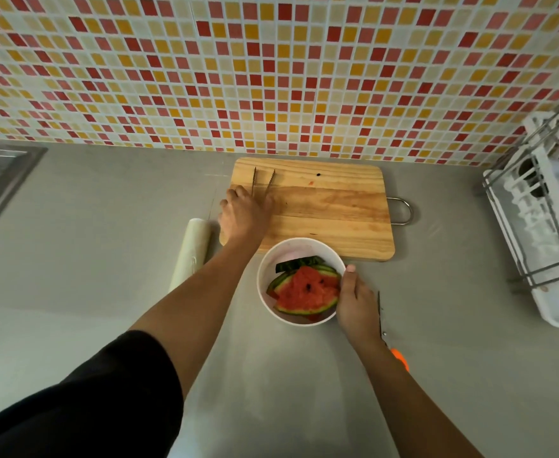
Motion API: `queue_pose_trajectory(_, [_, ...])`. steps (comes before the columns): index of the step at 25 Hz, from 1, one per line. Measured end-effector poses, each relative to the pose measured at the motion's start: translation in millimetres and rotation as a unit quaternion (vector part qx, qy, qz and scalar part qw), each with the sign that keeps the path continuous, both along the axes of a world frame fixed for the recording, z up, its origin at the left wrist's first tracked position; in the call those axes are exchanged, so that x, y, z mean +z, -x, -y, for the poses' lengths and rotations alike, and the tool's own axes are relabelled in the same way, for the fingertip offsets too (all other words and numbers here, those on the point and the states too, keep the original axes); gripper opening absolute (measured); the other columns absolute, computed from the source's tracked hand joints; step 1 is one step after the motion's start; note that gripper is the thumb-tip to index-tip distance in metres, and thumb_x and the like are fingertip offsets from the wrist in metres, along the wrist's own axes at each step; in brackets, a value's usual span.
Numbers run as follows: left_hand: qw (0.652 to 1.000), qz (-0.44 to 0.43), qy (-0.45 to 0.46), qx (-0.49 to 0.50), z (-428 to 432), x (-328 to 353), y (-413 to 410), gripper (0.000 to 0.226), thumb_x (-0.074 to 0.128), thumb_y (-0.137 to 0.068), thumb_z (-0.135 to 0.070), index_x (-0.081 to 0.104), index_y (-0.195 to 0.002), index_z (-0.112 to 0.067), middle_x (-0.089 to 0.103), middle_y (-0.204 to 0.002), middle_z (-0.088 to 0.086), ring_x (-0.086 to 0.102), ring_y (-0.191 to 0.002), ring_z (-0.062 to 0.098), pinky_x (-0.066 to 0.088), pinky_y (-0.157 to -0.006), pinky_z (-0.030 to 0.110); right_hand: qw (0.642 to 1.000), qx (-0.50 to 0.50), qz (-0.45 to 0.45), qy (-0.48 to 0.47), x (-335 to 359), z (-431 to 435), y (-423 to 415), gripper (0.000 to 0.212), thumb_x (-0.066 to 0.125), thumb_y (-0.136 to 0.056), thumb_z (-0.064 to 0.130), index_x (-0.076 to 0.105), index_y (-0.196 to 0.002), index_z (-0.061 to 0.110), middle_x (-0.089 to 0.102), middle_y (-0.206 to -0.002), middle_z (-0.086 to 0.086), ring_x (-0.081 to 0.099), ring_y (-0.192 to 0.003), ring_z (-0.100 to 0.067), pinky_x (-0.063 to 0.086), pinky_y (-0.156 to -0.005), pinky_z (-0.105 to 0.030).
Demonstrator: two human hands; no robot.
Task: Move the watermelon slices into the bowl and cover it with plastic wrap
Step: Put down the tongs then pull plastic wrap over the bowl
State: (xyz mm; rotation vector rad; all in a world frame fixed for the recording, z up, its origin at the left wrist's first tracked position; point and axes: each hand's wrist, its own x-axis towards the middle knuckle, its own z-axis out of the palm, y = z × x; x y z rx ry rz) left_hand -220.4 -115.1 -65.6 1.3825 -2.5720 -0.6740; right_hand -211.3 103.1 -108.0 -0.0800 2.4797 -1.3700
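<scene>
The left hand (246, 211) reaches out over the near-left corner of the cutting board (331, 209). Its fingers are curled over the hinge end of the tongs (269, 183), whose two tips fan out beyond the knuckles towards the tiled wall. The grip looks closed on the tongs, though the back of the hand hides the fingertips.

The right hand (354, 302) grips the bowl (262, 276) from its right side, with the thumb hooked over the rim and the fingers down the outer wall. The bowl sits just in front of the board's near edge. The watermelon slices (307, 290) lie stacked inside it, red flesh up and green rinds curving round. Only a seed and a red speck show on the board, so the first half of the task looks done.

What matters next is the roll of plastic wrap (193, 249). It lies on the counter (436, 325) just off the left hand's wrist, on the outer side — beside the board's left edge and not touching the bowl. Its long axis runs from near that hand back towards the person, leaning slightly leftward at the near end.

The left hand is much the nearer one. It would need to let the tongs go, draw back a little and come down across the roll's width. The right hand is on the far side of the bowl from the roll, and is better placed to steady the bowl.

Just to the right of the right wrist lies a knife (379, 312) — blade pointing away, orange handle near the forearm — so a careless sweep on that side could catch it.
</scene>
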Motion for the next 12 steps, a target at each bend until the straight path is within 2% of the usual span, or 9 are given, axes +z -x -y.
queue_pose_trajectory(2, [0.991, -0.130, -0.020, 0.021, -11.7, 10.5, -22.6, 0.054, 0.045, -0.092, -0.048, 0.051, -0.123, -0.004, 0.057, -0.120, 0.017, 0.053, -0.109, 0.034, 0.043, -0.086, 0.040, 1.000, 0.006, -0.003, -0.009, 2.0, -0.2, -0.1, 0.050, 0.021, -0.097, 0.045, 0.064, -0.095, 0.019, 0.066, -0.091, -0.009, 0.056, -0.085, -0.026, 0.035, -0.071, -0.030])
queue_pose_trajectory(3, [0.983, -0.175, -0.041, 0.028, -18.8, 12.6, -40.1, 0.044, 0.046, -0.092, -0.044, 0.058, -0.110, -0.007, 0.063, -0.107, 0.015, 0.059, -0.100, 0.034, 0.043, -0.077, 0.036, 1.000, 0.007, -0.008, -0.016, 3.2, -0.1, -0.9, 0.049, 0.021, -0.097, 0.044, 0.064, -0.095, 0.019, 0.067, -0.093, -0.010, 0.057, -0.087, -0.028, 0.034, -0.070, -0.030])
queue_pose_trajectory(4, [0.979, -0.187, -0.074, 0.027, -27.0, 11.9, -59.8, 0.035, 0.045, -0.092, -0.042, 0.062, -0.089, -0.011, 0.065, -0.089, 0.012, 0.062, -0.089, 0.035, 0.042, -0.069, 0.032, 1.000, 0.008, -0.013, -0.022, 5.1, -0.1, -2.2, 0.050, 0.020, -0.097, 0.044, 0.063, -0.096, 0.019, 0.067, -0.095, -0.011, 0.058, -0.090, -0.029, 0.033, -0.070, -0.030])
queue_pose_trajectory(5, [0.979, -0.171, -0.111, 0.019, -37.5, 12.0, -78.8, 0.037, 0.044, -0.091, -0.042, 0.057, -0.071, -0.014, 0.063, -0.075, 0.010, 0.063, -0.082, 0.037, 0.041, -0.065, 0.032, 0.999, 0.012, -0.016, -0.028, 6.9, 0.4, -3.0, 0.050, 0.020, -0.097, 0.044, 0.063, -0.099, 0.018, 0.067, -0.097, -0.012, 0.058, -0.093, -0.031, 0.034, -0.070, -0.030])
queue_pose_trajectory(6, [0.979, -0.142, -0.147, 0.002, -47.6, 10.6, -93.5, 0.043, 0.042, -0.090, -0.047, 0.053, -0.062, -0.016, 0.060, -0.068, 0.009, 0.063, -0.080, 0.037, 0.042, -0.065, 0.032, 0.999, 0.017, -0.016, -0.036, 8.3, 1.6, -2.4, 0.051, 0.019, -0.097, 0.043, 0.062, -0.103, 0.017, 0.067, -0.100, -0.013, 0.058, -0.096, -0.033, 0.034, -0.071, -0.031])
queue_pose_trajectory(7, [0.976, -0.119, -0.181, -0.018, -56.9, 8.9, -102.5, 0.048, 0.041, -0.088, -0.054, 0.057, -0.065, -0.015, 0.062, -0.071, 0.009, 0.063, -0.082, 0.036, 0.047, -0.069, 0.034, 0.999, 0.023, -0.014, -0.046, 10.0, 3.2, -0.8, 0.052, 0.019, -0.097, 0.043, 0.061, -0.107, 0.015, 0.067, -0.103, -0.016, 0.058, -0.098, -0.035, 0.035, -0.071, -0.031])
queue_pose_trajectory(8, [0.971, -0.113, -0.207, -0.031, -64.5, 8.3, -107.1, 0.052, 0.041, -0.086, -0.060, 0.064, -0.076, -0.014, 0.066, -0.079, 0.008, 0.063, -0.087, 0.035, 0.052, -0.075, 0.038, 0.998, 0.028, -0.012, -0.052, 12.4, 3.9, -0.1, 0.052, 0.019, -0.098, 0.041, 0.061, -0.108, 0.013, 0.066, -0.104, -0.018, 0.057, -0.099, -0.036, 0.035, -0.071, -0.032])
queue_pose_trajectory(10, [0.960, -0.133, -0.244, -0.022, -71.9, 11.8, -112.3, 0.060, 0.042, -0.081, -0.066, 0.067, -0.091, -0.012, 0.068, -0.090, 0.008, 0.063, -0.094, 0.034, 0.055, -0.081, 0.046, 0.998, 0.043, -0.013, -0.050, 17.0, 2.3, -1.6, 0.049, 0.020, -0.098, 0.038, 0.060, -0.103, 0.011, 0.065, -0.102, -0.020, 0.057, -0.098, -0.037, 0.034, -0.071, -0.032])
queue_pose_trajectory(12, [0.950, -0.161, -0.266, -0.001, -74.2, 14.4, -121.2, 0.056, 0.045, -0.076, -0.068, 0.066, -0.087, -0.018, 0.067, -0.088, 0.004, 0.064, -0.094, 0.031, 0.055, -0.081, 0.047, 0.997, 0.058, -0.021, -0.040, 20.1, -3.5, -8.4, 0.047, 0.021, -0.098, 0.038, 0.059, -0.093, 0.011, 0.066, -0.095, -0.018, 0.058, -0.092, -0.034, 0.036, -0.070, -0.033])
